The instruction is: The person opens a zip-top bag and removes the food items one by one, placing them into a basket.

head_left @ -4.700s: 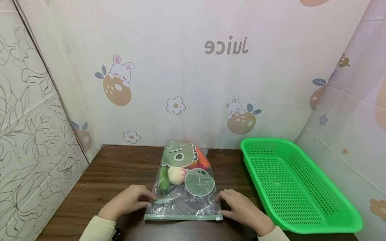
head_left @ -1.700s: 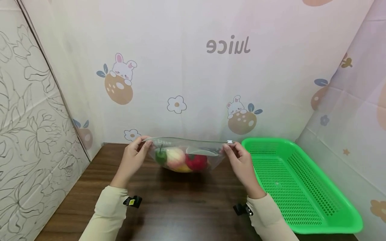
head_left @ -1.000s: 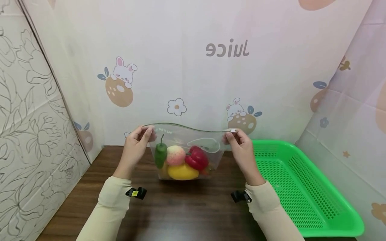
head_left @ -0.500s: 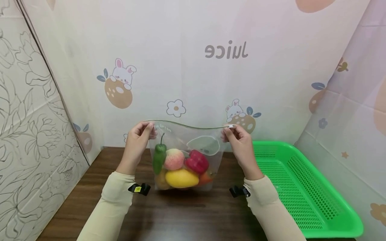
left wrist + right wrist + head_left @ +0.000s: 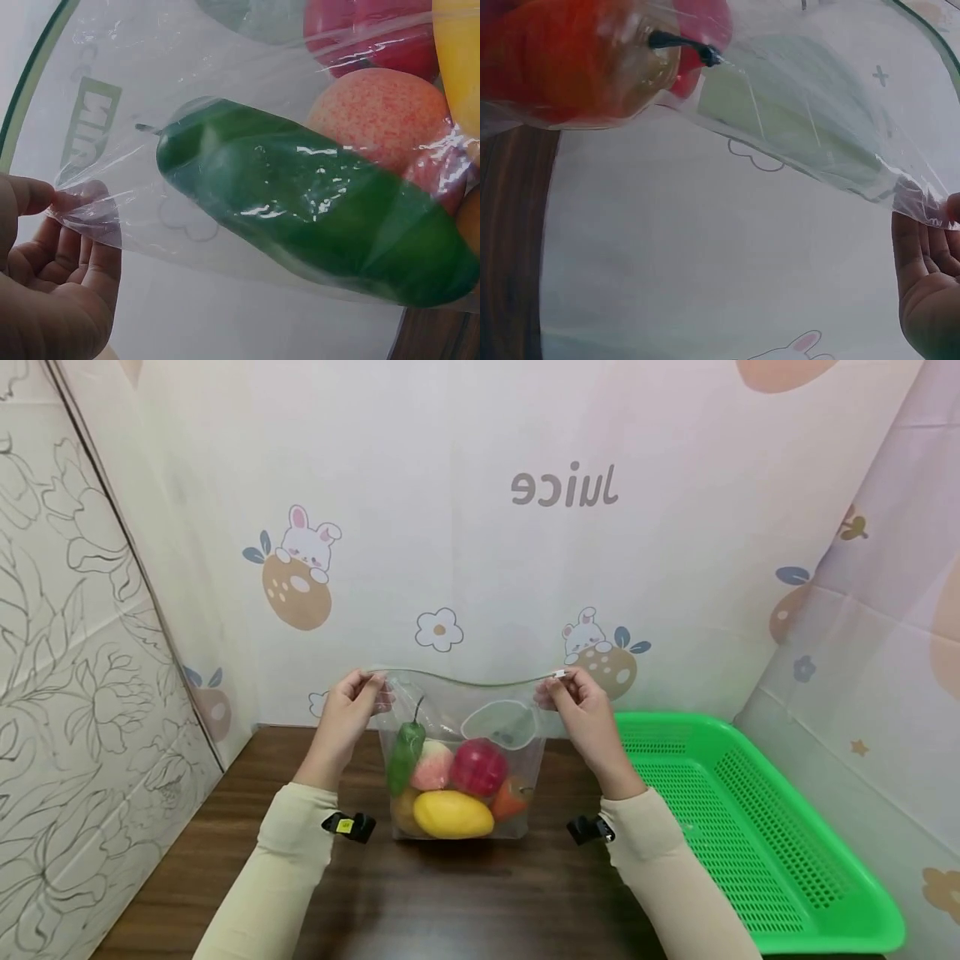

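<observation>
A clear zip bag [image 5: 427, 702] hangs upright between both hands in the head view, its green zip strip along the top. My left hand [image 5: 348, 710] pinches its upper left corner, thumb against fingers. The upper right corner, near the white slider [image 5: 559, 674], is pinched by my right hand [image 5: 581, 714]. Through the plastic show a green pepper [image 5: 406, 760], a peach [image 5: 432, 766], a red bell pepper [image 5: 480, 767], a yellow mango-like fruit [image 5: 453, 815], an orange-red piece with a dark stem [image 5: 512, 799] and a brownish round piece [image 5: 405, 812] partly hidden behind the yellow one.
A green plastic basket [image 5: 862, 893] with perforated walls stands on the right of the dark wooden table [image 5: 450, 910]. A patterned cloth [image 5: 450, 527] hangs behind the table, with more cloth at both sides.
The bag lay flat on the table with hands beside it; both hands then gripped its top corners and raised it upright. Over the last half second the hands drew slightly closer together and the contents shifted.
</observation>
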Available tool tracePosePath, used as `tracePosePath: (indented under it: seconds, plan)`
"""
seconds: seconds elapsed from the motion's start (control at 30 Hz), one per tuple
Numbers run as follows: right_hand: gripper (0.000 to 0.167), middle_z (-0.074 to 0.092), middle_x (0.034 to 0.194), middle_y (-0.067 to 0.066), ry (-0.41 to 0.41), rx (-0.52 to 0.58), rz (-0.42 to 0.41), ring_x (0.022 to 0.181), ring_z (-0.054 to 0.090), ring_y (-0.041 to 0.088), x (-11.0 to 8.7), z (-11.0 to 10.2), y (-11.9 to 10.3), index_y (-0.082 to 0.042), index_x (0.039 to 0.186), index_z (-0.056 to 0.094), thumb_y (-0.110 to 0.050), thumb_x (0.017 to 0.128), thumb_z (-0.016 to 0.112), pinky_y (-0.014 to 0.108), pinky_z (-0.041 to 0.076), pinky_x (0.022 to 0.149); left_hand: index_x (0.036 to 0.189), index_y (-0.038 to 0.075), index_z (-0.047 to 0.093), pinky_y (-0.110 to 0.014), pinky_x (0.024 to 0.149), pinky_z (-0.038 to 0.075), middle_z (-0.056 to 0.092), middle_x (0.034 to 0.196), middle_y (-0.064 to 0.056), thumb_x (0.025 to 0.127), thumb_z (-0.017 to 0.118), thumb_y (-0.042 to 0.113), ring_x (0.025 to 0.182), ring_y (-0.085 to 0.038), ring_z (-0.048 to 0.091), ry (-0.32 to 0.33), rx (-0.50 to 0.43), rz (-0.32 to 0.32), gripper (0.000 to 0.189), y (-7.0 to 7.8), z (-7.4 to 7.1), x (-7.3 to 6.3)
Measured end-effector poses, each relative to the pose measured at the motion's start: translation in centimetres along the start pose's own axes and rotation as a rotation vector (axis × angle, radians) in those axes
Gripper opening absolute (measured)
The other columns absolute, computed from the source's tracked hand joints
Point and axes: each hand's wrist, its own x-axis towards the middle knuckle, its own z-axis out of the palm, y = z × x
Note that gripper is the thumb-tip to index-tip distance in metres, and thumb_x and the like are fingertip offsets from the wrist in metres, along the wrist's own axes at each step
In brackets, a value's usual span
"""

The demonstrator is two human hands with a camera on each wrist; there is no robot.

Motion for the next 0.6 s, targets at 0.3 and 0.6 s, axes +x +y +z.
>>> tracePosePath:
  seconds: [0.3, 0.6]
  plan:
    - [0.035, 0.07, 0.108, 0.02, -0.039, 0.052, 0.015, 0.091, 0.069, 0.016, -0.26, -0.39, 0.43, 0.006, 0.116, 0.053, -0.028, 0.107, 0.052, 0.028, 0.054, 0.083, 0.125, -0.006, 0.056, -0.024, 0.08, 0.053, 0.059, 0.097, -0.002, 0.106, 0.054, 0.029, 0.086, -0.01, 0.062, -0.012, -0.013, -0.024, 0.04, -0.53, -0.08, -0.06]
    - [0.031, 0.07, 0.108, 0.02, -0.037, 0.053, 0.032, 0.092, 0.069, 0.017, -0.27, -0.29, 0.43, 0.005, 0.114, 0.053, -0.025, 0.107, 0.051, 0.03, 0.055, 0.083, 0.134, 0.002, 0.049, -0.027, 0.082, 0.053, 0.057, 0.117, -0.014, 0.1, 0.062, 0.017, 0.093, -0.017, 0.062, -0.058, 0.053, -0.006, 0.04, 0.1, 0.31, -0.16]
